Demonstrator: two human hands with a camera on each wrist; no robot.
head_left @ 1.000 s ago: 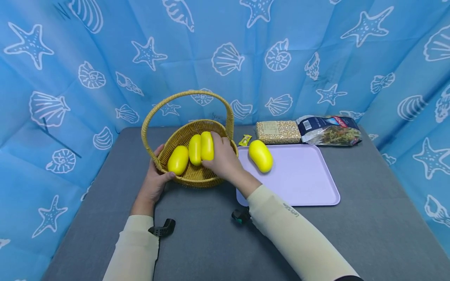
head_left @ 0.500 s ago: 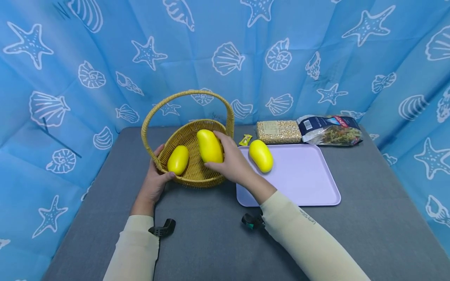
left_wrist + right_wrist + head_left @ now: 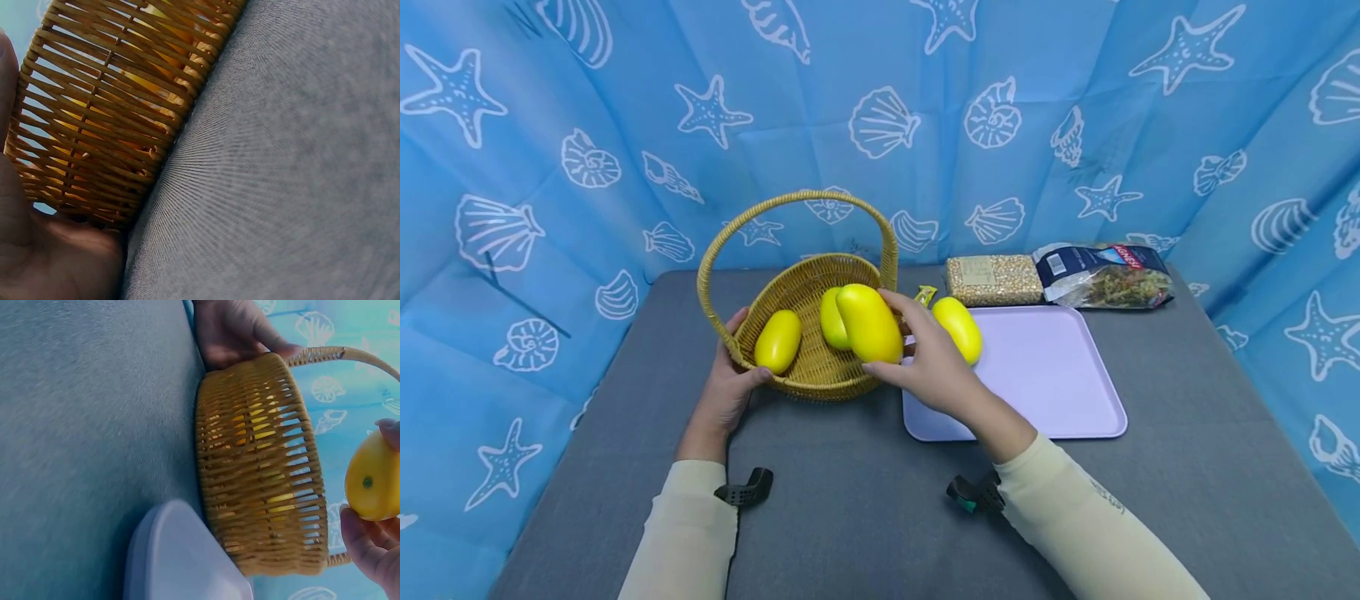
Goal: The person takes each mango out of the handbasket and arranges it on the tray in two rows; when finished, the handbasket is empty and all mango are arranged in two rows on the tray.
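Right fingers (image 3: 916, 312): got a mango (image 3: 871, 325) pinched, above the basket (image 3: 820, 387) rim
Left fingers (image 3: 757, 377): gripping that basket
Two mangoes (image 3: 778, 342): basketed, left of right fingers
Tray (image 3: 1045, 375): mostly right of those, another mango (image 3: 961, 327) aboard

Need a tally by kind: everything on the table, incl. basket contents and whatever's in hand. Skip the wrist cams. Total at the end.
Mangoes: 4
Wicker basket: 1
Lilac tray: 1
Clear pack of grain: 1
Agnesi pasta bag: 1
Small yellow wrapped candy: 1
Total: 9
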